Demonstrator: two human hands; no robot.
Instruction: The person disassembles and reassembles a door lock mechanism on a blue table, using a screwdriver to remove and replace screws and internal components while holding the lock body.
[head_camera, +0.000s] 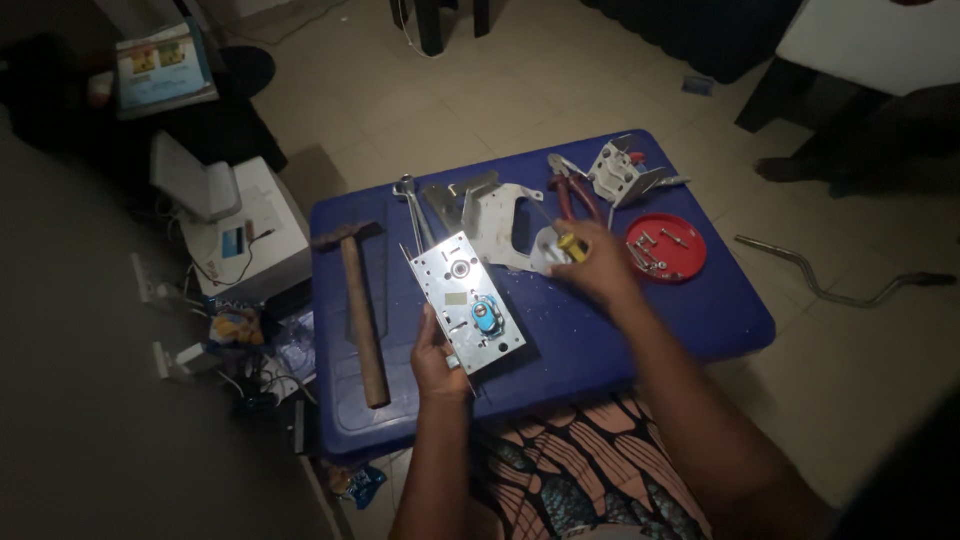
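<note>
My left hand (437, 352) grips the near end of a flat metal lock case (468, 300) with a blue part on its face, held tilted over the blue table (700, 310). My right hand (600, 266) is closed around a yellow-handled tool (571, 247), probably a screwdriver, just right of the lock case. It hovers next to a white round piece (546, 248) and a bent metal cover plate (497, 220).
A wooden-handled hammer (361, 310) lies at the table's left. A wrench (410, 205), red-handled pliers (574, 185), a metal lock part (620, 172) and a red dish of screws (667, 246) sit along the far side. A crank rod (830, 285) lies on the tiled floor. Boxes and cables crowd the left.
</note>
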